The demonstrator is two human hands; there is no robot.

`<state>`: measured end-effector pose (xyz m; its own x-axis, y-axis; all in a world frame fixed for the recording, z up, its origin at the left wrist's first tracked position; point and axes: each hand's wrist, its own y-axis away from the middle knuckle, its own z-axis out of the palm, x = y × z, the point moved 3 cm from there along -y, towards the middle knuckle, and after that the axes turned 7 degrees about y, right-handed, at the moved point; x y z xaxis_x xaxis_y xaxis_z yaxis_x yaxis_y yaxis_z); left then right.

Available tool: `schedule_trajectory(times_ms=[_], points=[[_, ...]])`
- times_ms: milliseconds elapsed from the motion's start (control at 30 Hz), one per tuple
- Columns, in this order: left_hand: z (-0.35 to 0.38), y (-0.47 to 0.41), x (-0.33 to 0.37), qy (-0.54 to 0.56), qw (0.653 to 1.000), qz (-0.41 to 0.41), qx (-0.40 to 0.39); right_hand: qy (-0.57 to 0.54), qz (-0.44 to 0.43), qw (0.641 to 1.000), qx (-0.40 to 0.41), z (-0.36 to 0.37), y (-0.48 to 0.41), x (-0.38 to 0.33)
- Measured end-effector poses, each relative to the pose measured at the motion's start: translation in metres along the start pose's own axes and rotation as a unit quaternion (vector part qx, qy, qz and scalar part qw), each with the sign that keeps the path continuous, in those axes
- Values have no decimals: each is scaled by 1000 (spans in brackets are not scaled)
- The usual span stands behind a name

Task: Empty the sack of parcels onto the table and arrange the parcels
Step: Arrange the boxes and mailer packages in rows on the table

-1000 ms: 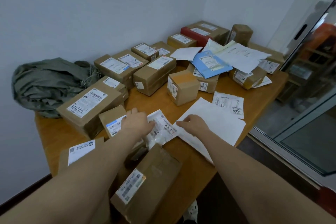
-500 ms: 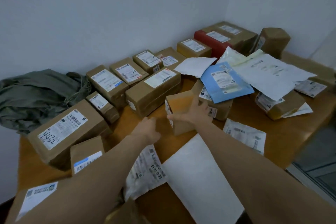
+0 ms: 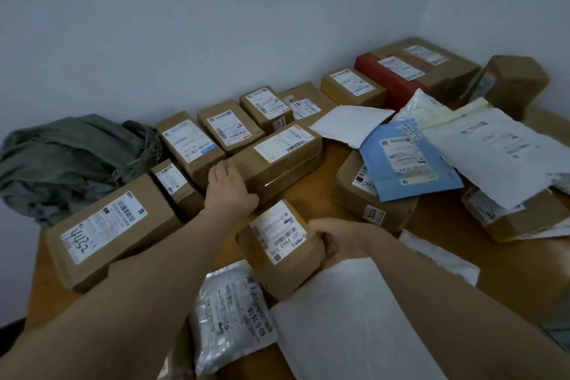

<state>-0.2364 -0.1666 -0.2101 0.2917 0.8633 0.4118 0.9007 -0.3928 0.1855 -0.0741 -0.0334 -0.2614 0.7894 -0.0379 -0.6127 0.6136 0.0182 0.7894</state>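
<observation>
A small brown box [image 3: 282, 268] with a white label on top lies at the table's middle front, and my right hand [image 3: 342, 239] grips its right end. My left hand [image 3: 229, 188] lies flat against the near left corner of a long brown box [image 3: 277, 163], fingers spread. The crumpled green sack [image 3: 66, 160] lies at the far left of the wooden table [image 3: 509, 268]. Rows of labelled brown boxes line the back wall, and a large box marked 4432 [image 3: 108, 231] sits at the left.
A big white mailer [image 3: 364, 327] and a clear plastic bag parcel [image 3: 231, 311] lie at the front. A blue mailer [image 3: 404, 160] rests on a box marked 3004 [image 3: 370, 203]. White mailers [image 3: 499, 148] pile up on the right; a red box [image 3: 391, 77] sits at the back.
My right hand has pulled the small box toward me and tipped it label up. My left hand moved forward onto the long box's corner. The camera has shifted closer.
</observation>
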Motion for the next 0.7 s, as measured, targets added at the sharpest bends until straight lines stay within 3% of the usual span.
schedule_trajectory(times_ms=[167, 300, 400, 600, 700], points=[[9, -33, -1, 1, 999, -9, -53, 123, 22, 986, 113, -16, -9, -20], [13, -58, 2, -20, 997, -8, -77, 137, -97, 952, 257, -41, -20, -54], [14, -67, -1, -42, 996, -2, -84, 124, -143, 930, 316, -51, -31, -75], [8, -58, -24, -100, 990, 4, -104, 35, -117, 933, 338, -54, -63, -95], [-5, -48, -44, -143, 983, 13, -114, -39, -124, 953, 272, -34, -72, -105]])
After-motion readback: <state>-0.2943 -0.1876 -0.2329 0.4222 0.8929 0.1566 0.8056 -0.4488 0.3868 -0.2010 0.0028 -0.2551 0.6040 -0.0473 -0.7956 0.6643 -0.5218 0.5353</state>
